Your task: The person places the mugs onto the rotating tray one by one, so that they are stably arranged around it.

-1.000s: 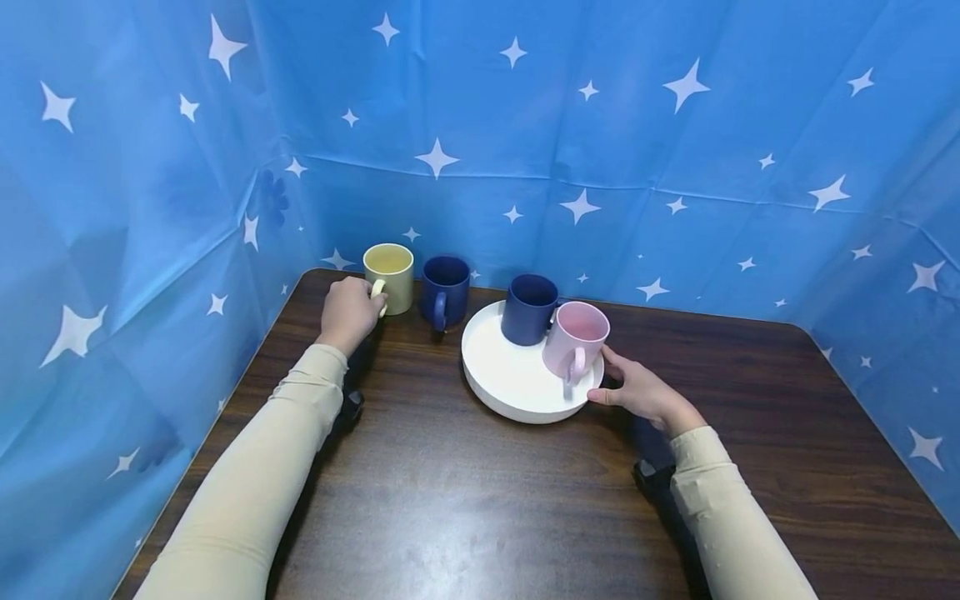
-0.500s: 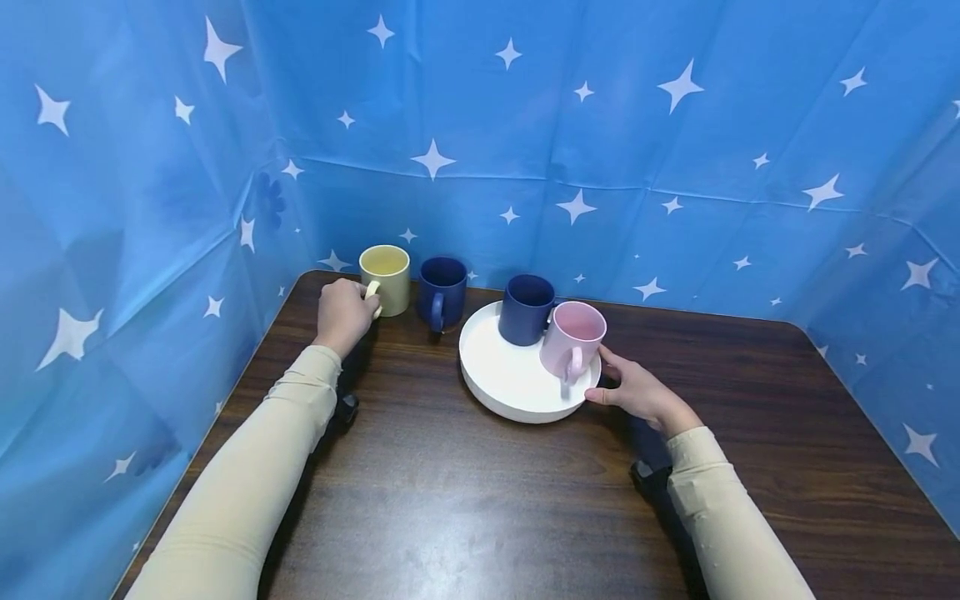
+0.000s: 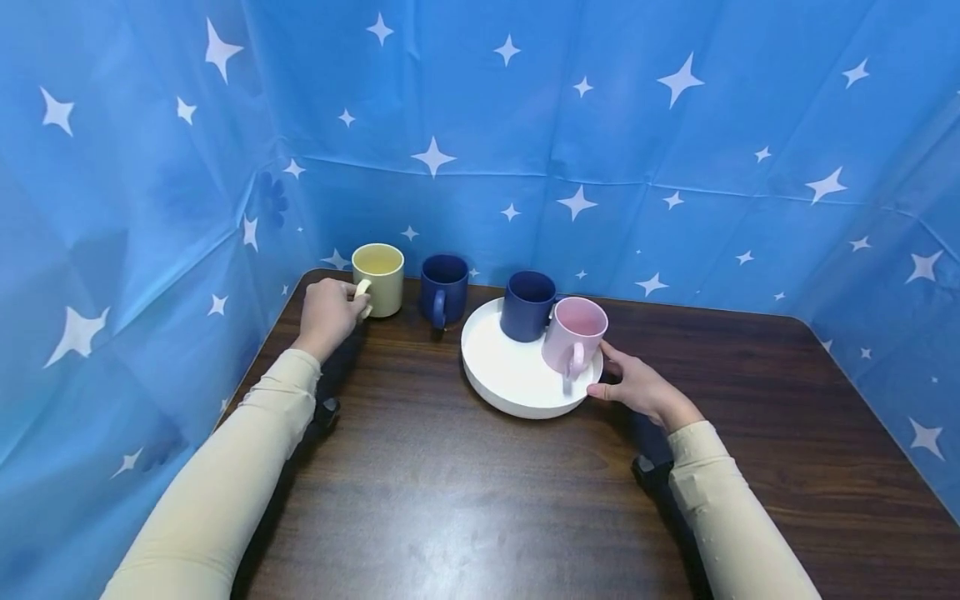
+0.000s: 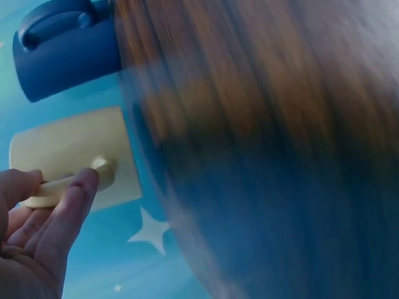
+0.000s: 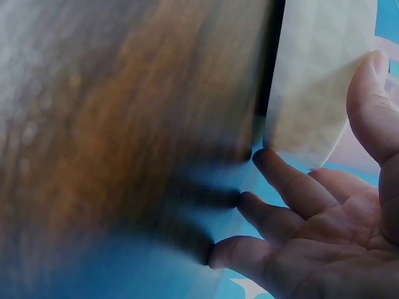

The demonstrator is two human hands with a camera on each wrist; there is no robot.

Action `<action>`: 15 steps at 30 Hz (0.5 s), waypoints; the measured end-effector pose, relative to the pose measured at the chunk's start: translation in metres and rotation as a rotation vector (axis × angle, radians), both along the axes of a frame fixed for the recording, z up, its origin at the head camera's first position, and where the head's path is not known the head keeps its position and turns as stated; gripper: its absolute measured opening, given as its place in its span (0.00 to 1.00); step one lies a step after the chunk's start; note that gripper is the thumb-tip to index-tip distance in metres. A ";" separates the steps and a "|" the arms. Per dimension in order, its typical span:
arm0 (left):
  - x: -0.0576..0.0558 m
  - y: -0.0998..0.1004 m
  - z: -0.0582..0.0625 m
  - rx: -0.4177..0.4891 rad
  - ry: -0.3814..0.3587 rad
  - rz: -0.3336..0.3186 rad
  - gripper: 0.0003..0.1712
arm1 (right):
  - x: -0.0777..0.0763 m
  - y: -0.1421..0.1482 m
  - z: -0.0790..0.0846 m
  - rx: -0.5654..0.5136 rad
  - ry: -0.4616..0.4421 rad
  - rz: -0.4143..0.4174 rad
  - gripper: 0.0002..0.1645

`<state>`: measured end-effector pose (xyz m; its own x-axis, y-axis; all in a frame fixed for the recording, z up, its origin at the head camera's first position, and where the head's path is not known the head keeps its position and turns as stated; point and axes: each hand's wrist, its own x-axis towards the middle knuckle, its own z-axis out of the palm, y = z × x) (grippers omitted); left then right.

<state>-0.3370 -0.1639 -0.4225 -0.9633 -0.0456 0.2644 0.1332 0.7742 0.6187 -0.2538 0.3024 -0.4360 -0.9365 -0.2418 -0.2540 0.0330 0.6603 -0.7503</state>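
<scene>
My left hand (image 3: 327, 315) pinches the handle of a pale yellow mug (image 3: 386, 293) at the table's back left. In the left wrist view, thumb and fingers close on the handle (image 4: 53, 190) from both sides. Just right of it a dark blue mug (image 3: 452, 292) stands upright, its handle facing me. A round white tray (image 3: 502, 375) carries another blue mug (image 3: 522, 315) and a pink mug (image 3: 561, 348), side by side. At the tray's right side my right hand (image 3: 637, 387) has its fingers spread, with the thumb at the rim; the right wrist view shows fingertips low by the tray wall (image 5: 305, 93).
The dark wooden table (image 3: 427, 483) ends at the back and left against a blue curtain (image 3: 480, 108) with white stars. Both blue mugs and the yellow one stand close to that back edge.
My left hand has moved slightly left with the yellow mug, widening the gap to the blue mug beside it. The right hand, the tray and its two mugs stay in place.
</scene>
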 end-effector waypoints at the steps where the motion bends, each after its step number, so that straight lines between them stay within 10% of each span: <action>1: 0.001 -0.002 0.001 0.008 0.005 -0.008 0.14 | 0.000 0.000 0.000 0.000 0.000 -0.002 0.60; 15: 0.032 -0.024 0.040 0.009 0.093 -0.077 0.12 | -0.001 0.001 -0.002 -0.018 -0.005 0.001 0.60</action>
<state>-0.3046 -0.1874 -0.3828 -0.9355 0.0248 0.3524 0.2491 0.7538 0.6080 -0.2552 0.3036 -0.4379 -0.9350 -0.2470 -0.2545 0.0364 0.6469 -0.7617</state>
